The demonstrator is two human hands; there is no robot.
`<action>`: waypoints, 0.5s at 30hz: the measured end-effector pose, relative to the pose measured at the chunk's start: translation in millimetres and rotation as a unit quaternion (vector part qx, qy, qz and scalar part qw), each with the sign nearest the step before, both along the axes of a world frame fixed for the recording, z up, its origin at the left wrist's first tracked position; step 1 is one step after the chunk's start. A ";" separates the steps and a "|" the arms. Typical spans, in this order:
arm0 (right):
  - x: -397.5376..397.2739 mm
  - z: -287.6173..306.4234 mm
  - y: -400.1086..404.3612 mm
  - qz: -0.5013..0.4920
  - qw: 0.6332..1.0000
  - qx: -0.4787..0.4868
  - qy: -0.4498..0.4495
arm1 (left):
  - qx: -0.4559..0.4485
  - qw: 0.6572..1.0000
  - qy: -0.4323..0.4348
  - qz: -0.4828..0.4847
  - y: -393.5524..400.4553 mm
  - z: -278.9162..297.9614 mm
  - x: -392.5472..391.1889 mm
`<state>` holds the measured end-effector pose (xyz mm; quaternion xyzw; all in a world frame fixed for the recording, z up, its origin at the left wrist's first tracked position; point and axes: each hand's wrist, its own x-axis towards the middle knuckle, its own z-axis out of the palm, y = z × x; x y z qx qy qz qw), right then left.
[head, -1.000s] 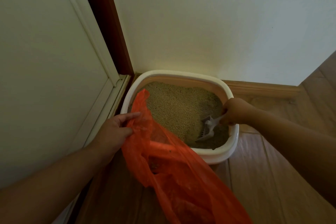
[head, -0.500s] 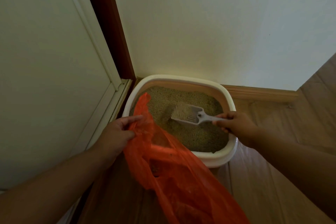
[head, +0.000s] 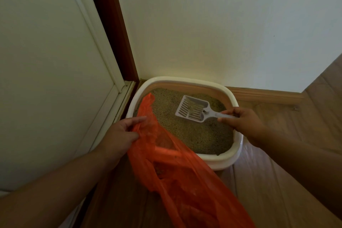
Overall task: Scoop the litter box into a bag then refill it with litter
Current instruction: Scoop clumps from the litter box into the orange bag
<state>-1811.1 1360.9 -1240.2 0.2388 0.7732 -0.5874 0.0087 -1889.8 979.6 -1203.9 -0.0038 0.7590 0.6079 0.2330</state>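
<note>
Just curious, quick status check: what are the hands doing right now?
Left hand grips orange bag. Right hand holds scoop above litter box, nearly empty. Nothing in the way.

The thin, crinkled plastic bag [head: 172, 168] was translucent orange-red. The slotted plastic litter scoop [head: 193, 110] was pale grey, its blade striped with rows of slits. The rounded plastic litter box [head: 232, 151] was cream-white with a tan inner band, and the granular litter [head: 194, 133] was speckled sandy beige. The plank floor [head: 259, 190] showed brown wood grain.
</note>
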 end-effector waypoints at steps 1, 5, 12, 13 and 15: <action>-0.3 0.3 0.5 -0.002 1.000 0.004 -0.001 | 0.001 1.000 -0.001 0.001 -0.6 -0.4 -0.3; -0.2 6.5 1.3 0.010 1.000 0.013 0.011 | 0.001 1.000 -0.004 0.005 -2.3 -2.3 -1.9; 2.2 29.3 -5.7 0.072 0.996 0.020 0.044 | 0.008 1.000 -0.010 0.003 -3.2 -2.2 -3.5; 2.6 31.5 -7.4 0.080 0.996 0.019 0.046 | 0.005 1.000 -0.008 0.003 -3.4 -1.9 -3.3; 2.6 32.0 -9.2 0.078 0.996 0.010 0.039 | -0.001 1.000 -0.005 0.003 -3.7 -1.2 -2.9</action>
